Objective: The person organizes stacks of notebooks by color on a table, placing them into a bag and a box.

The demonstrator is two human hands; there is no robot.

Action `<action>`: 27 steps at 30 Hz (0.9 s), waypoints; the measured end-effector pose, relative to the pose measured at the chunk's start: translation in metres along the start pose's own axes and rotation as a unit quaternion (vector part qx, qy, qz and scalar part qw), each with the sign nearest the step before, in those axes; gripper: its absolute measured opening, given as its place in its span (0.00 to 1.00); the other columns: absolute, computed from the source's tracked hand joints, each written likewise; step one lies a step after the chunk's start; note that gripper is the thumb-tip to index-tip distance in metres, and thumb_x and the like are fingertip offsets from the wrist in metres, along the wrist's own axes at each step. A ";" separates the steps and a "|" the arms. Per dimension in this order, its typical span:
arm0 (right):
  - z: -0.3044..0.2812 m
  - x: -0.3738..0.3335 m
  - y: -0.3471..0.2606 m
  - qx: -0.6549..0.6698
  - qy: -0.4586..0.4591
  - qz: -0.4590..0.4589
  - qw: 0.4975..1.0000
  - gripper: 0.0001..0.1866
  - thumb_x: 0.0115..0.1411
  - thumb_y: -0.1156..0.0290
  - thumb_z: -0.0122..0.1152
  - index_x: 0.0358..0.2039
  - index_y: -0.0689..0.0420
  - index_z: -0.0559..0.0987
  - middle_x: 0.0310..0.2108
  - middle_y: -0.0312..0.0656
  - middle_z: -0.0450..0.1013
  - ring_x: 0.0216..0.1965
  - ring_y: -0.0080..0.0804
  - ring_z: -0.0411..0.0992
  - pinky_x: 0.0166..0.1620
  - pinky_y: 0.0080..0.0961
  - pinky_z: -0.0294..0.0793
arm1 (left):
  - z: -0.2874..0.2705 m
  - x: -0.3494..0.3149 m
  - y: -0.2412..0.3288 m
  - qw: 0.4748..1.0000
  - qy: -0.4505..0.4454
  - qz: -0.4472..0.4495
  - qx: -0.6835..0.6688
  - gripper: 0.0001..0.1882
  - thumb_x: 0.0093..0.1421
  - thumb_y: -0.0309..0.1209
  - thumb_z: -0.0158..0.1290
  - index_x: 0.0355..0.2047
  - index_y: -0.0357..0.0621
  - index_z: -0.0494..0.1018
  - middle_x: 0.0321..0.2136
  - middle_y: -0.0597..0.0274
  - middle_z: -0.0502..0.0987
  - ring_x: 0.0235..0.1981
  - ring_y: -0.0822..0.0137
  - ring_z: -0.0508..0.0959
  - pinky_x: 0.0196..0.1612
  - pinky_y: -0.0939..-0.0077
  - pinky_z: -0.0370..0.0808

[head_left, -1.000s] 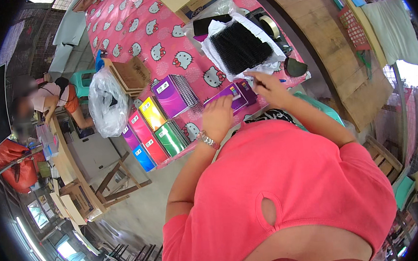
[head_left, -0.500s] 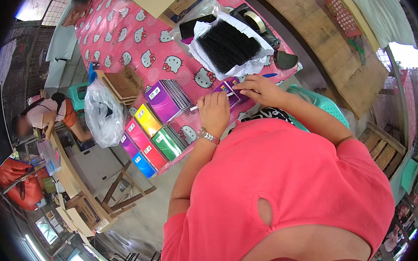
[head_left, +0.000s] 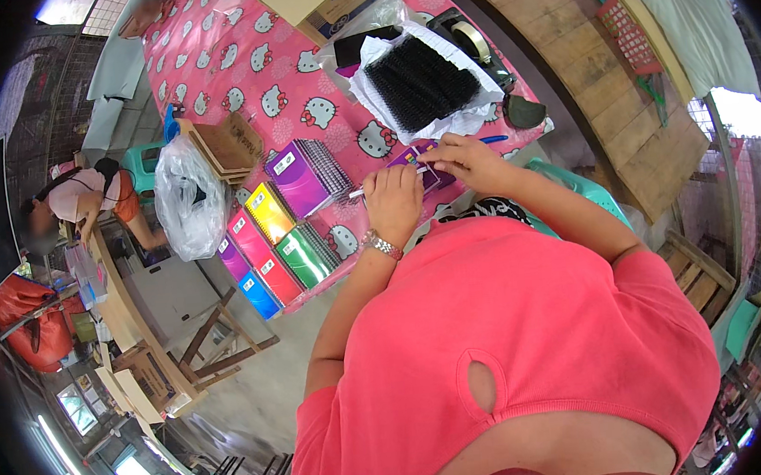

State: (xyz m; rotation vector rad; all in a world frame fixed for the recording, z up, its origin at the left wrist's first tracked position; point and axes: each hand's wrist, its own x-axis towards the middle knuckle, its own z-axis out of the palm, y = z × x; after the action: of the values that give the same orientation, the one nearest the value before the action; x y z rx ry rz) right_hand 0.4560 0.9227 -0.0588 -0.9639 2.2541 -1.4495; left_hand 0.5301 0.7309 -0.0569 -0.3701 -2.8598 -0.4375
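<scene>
A small purple notebook or cover [head_left: 435, 178] with coloured print lies at the table's near edge, partly hidden by both hands. My left hand [head_left: 393, 203] rests over its left side, fingers bent down and closed around a slim white rod [head_left: 356, 192] whose end sticks out to the left. My right hand [head_left: 465, 163] reaches in from the right, thumb and fingers drawn together at the cover's upper part; what they pinch is too small to tell. Just beyond lies a stack of black spiral binding coils [head_left: 423, 86] on crumpled white paper [head_left: 377, 105].
Stacked spiral notebooks stand left of my hands: purple [head_left: 299, 177], yellow [head_left: 269, 214], green [head_left: 303, 259], several others. Further off are a plastic bag [head_left: 191, 198], a cardboard box [head_left: 356, 8], a tape roll [head_left: 471, 42] and a blue pen [head_left: 494, 139]. Another person [head_left: 86, 196] bends at the left.
My hands stay at the purple cover; the right fingers have shifted slightly over it. The whole view has tilted a little.
</scene>
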 end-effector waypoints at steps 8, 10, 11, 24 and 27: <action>-0.007 0.001 -0.010 -0.007 -0.015 0.009 1.000 0.15 0.59 0.74 0.57 0.47 0.58 0.76 0.37 0.48 0.73 0.38 0.41 0.73 0.43 0.33 0.72 | 0.005 0.003 0.005 1.000 0.023 -0.004 -0.016 0.12 0.57 0.34 0.54 0.40 0.45 0.72 0.36 0.60 0.76 0.41 0.59 0.74 0.49 0.59 0.63; -0.011 -0.002 -0.014 0.009 -0.004 0.028 1.000 0.17 0.58 0.74 0.58 0.49 0.59 0.72 0.37 0.49 0.70 0.39 0.42 0.71 0.43 0.34 0.71 | 0.007 0.004 0.007 1.000 0.028 0.008 -0.012 0.13 0.57 0.34 0.54 0.41 0.45 0.71 0.37 0.61 0.76 0.41 0.59 0.74 0.49 0.59 0.63; -0.012 -0.001 -0.016 0.009 -0.002 0.029 1.000 0.17 0.58 0.74 0.58 0.49 0.59 0.72 0.37 0.49 0.70 0.39 0.42 0.71 0.43 0.34 0.71 | 0.008 0.004 0.007 0.999 0.033 0.020 -0.007 0.13 0.56 0.35 0.55 0.41 0.45 0.71 0.37 0.61 0.76 0.41 0.60 0.74 0.49 0.59 0.63; -0.030 -0.026 0.074 -0.137 0.320 0.208 0.914 0.13 0.59 0.61 0.58 0.36 0.58 0.78 0.32 0.54 0.76 0.36 0.49 0.75 0.40 0.42 0.73 | 0.007 0.001 0.005 0.998 -0.010 0.051 -0.021 0.11 0.55 0.34 0.56 0.38 0.46 0.72 0.37 0.62 0.75 0.42 0.61 0.74 0.49 0.58 0.63; -0.050 -0.047 0.101 -0.377 0.286 0.311 0.825 0.20 0.53 0.54 0.63 0.38 0.57 0.79 0.43 0.52 0.72 0.44 0.52 0.69 0.45 0.44 0.70 | 0.007 0.000 -0.004 0.996 -0.041 0.053 -0.060 0.11 0.56 0.35 0.55 0.38 0.47 0.73 0.38 0.63 0.75 0.43 0.61 0.73 0.50 0.57 0.62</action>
State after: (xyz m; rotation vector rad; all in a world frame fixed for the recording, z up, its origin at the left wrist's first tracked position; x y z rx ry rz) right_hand 0.4234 1.0160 -0.1311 0.1848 3.2340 -0.5620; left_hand 0.5279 0.7295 -0.0642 -0.5707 -2.8824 -0.5886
